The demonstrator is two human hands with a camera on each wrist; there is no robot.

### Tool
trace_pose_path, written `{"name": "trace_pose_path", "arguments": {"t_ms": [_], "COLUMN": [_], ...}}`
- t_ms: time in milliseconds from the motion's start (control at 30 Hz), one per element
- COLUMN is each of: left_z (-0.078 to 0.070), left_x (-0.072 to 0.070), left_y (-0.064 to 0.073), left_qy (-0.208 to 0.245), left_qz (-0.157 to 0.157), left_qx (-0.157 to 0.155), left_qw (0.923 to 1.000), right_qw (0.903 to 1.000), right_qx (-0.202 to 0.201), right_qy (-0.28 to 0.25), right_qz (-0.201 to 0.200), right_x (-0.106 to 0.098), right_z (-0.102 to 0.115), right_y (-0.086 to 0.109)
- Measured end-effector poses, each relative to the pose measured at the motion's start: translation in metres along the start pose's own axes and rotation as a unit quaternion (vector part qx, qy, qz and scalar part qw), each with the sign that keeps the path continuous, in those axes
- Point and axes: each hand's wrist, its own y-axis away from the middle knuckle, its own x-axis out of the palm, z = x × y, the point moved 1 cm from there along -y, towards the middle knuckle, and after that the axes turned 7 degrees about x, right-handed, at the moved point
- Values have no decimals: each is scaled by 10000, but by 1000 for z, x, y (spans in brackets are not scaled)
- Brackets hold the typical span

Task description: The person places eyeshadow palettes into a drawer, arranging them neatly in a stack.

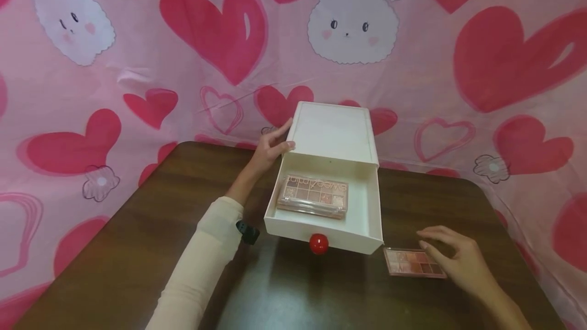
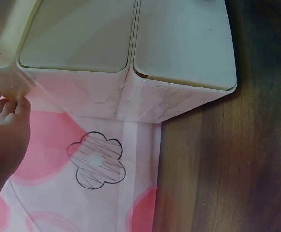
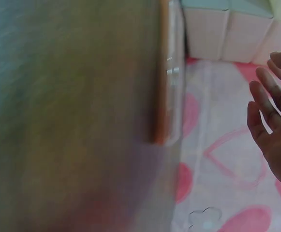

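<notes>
A white drawer unit (image 1: 332,129) stands with its top drawer (image 1: 369,202) pulled out, a round red knob (image 1: 318,244) on the front. Inside lies an eyeshadow palette (image 1: 314,195) with a clear lettered lid; whether another lies under it I cannot tell. My left hand (image 1: 269,150) rests on the unit's left side, thumb at the top edge; the left wrist view shows its fingers (image 2: 7,107) against the side wall. Beside the drawer, a second eyeshadow palette (image 1: 408,263) lies on the table. Over its right end hovers my right hand (image 1: 460,261), fingers loosely bent, apart from it in the right wrist view.
The brown wooden table (image 1: 183,208) reaches back to a pink cloth (image 1: 284,39) with hearts and rabbits. Lower drawers (image 2: 77,36) of the unit are closed in the left wrist view. A black device (image 1: 247,232) is on the left wrist.
</notes>
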Motion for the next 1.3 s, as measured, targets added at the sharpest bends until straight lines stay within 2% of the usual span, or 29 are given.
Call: {"name": "trace_pose_path", "arguments": {"t_ms": [200, 433, 633, 800, 900, 1067, 1300], "left_z": [-1, -2, 0, 0, 0, -2, -6], "left_x": [1, 1, 0, 0, 1, 4, 7], "left_y": [-1, -2, -1, -1, -1, 2, 7], "left_qy": [74, 137, 116, 163, 205, 155, -59], "left_qz": [41, 56, 54, 88, 87, 32, -41], "left_qx": [-29, -44, -33, -1, 0, -44, -31], "left_qw": [10000, 9999, 9999, 9998, 9998, 9999, 10000], "right_qw": [9987, 9946, 9863, 9786, 9771, 9781, 9767], "right_qx": [187, -31, 319, 576, 626, 601, 636], "right_qy": [327, 529, 618, 325, 239, 387, 498], "right_qz": [347, 888, 1499, 1946, 2019, 1957, 1986], "right_x": [-5, -11, -13, -13, -14, -17, -18], "right_z": [-26, -55, -68, -74, -76, -78, -79], "right_y": [16, 30, 37, 39, 39, 40, 42]}}
